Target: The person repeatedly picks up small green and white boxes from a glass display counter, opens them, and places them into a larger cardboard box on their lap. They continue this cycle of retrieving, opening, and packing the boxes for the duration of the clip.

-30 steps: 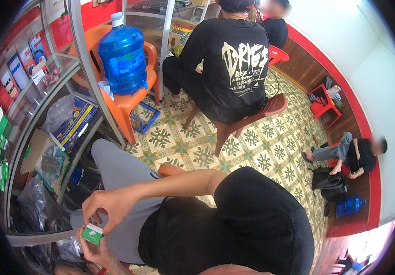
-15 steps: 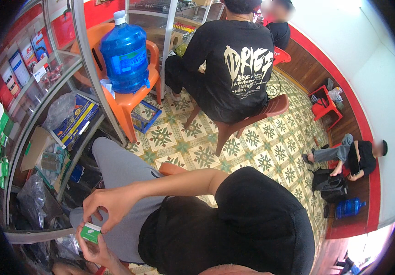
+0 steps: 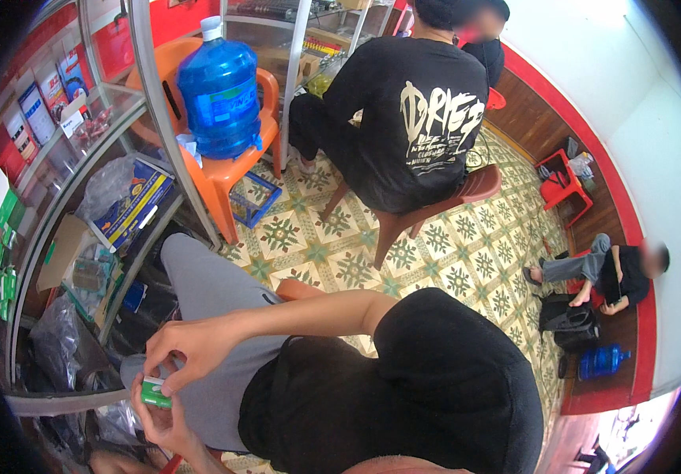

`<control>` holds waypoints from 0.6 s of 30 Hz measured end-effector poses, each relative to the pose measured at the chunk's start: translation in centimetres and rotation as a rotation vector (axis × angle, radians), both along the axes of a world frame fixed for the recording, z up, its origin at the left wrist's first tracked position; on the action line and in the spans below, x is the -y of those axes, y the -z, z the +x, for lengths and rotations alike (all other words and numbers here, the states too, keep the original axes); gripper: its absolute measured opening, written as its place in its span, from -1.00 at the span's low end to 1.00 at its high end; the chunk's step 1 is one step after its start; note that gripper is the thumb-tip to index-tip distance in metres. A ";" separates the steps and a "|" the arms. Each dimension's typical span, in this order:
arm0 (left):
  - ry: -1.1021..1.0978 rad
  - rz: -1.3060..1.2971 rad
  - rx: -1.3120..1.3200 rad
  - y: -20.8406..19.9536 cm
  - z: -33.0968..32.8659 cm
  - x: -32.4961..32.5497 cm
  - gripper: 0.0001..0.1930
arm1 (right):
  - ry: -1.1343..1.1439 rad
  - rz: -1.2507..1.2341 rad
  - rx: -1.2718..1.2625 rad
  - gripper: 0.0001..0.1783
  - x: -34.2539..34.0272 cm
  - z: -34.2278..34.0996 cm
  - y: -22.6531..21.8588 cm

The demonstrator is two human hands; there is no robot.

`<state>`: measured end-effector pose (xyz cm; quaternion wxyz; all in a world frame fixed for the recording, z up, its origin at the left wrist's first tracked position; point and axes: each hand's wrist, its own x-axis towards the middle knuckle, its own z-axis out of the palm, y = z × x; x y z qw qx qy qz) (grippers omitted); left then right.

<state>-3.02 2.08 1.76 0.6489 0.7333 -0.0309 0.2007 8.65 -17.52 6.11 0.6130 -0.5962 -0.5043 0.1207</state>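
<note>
A small green-and-white cardboard box (image 3: 155, 393) is held over my grey-trousered lap at the lower left. My left hand (image 3: 163, 424) is closed around its lower part, with fingers and thumb along the sides. From above, my right hand (image 3: 190, 349) curves down to the box. Its thumb presses on the white upper end, and the other fingers bend toward the far edge, partly hidden. Whatever the box contains cannot be seen.
A glass display cabinet (image 3: 131, 118) with packages stands at the left. Beside it, an orange chair (image 3: 215, 183) bears a big blue water bottle (image 3: 218, 99). A person in black (image 3: 403, 118) sits on a brown chair (image 3: 435, 209); another person (image 3: 623, 272) sits by the right wall.
The box has tilted in my hands, so a different side of it shows. My right thumb has moved further onto its upper end. The whole view has shifted slightly.
</note>
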 end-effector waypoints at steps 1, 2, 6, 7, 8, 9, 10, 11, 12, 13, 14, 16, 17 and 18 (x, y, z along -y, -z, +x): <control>0.009 0.011 -0.011 -0.2 0.0 0.2 -0.38 | 0.008 -0.014 0.002 -0.55 -0.1 0.0 0.0; 0.007 -0.010 -0.023 -0.4 0.0 0.5 -0.39 | 0.016 -0.029 0.004 -0.54 -0.1 -0.1 0.0; 0.020 -0.044 -0.048 -0.7 -0.1 1.2 -0.39 | 0.037 -0.030 0.017 -0.53 0.2 -0.4 0.0; 0.030 -0.040 -0.049 -0.8 -0.1 1.3 -0.38 | 0.042 -0.038 0.032 -0.54 0.3 -0.3 0.1; 0.034 -0.008 -0.043 -0.6 -0.1 1.3 -0.38 | 0.046 -0.046 0.046 -0.55 0.2 -0.2 0.3; 0.044 0.024 -0.038 -0.4 0.0 1.2 -0.38 | 0.056 -0.055 0.059 -0.55 0.3 -0.2 0.5; 0.052 0.055 -0.032 -0.1 0.1 1.2 -0.38 | 0.060 -0.064 0.076 -0.56 0.4 -0.1 0.6; 0.077 0.030 -0.031 0.1 0.4 1.2 -0.39 | 0.062 -0.075 0.092 -0.56 0.5 0.1 0.7; 0.088 0.011 -0.032 0.1 0.3 1.0 -0.39 | 0.050 -0.079 0.106 -0.57 0.2 0.1 0.8; 0.096 -0.009 -0.034 0.1 0.1 1.0 -0.40 | 0.060 -0.083 0.121 -0.57 0.3 0.1 0.9; 0.141 -0.036 -0.026 0.2 0.4 1.2 -0.41 | 0.068 -0.087 0.135 -0.58 0.7 0.3 0.9; 0.152 -0.076 -0.044 -0.5 0.6 1.5 -0.46 | 0.061 -0.079 0.118 -0.59 0.7 0.3 1.0; 0.140 -0.129 -0.065 -0.7 0.4 1.6 -0.49 | 0.041 -0.070 0.093 -0.59 0.6 0.3 0.8; 0.131 -0.194 -0.088 -0.9 0.2 1.7 -0.53 | 0.035 -0.072 0.068 -0.60 0.8 0.3 0.4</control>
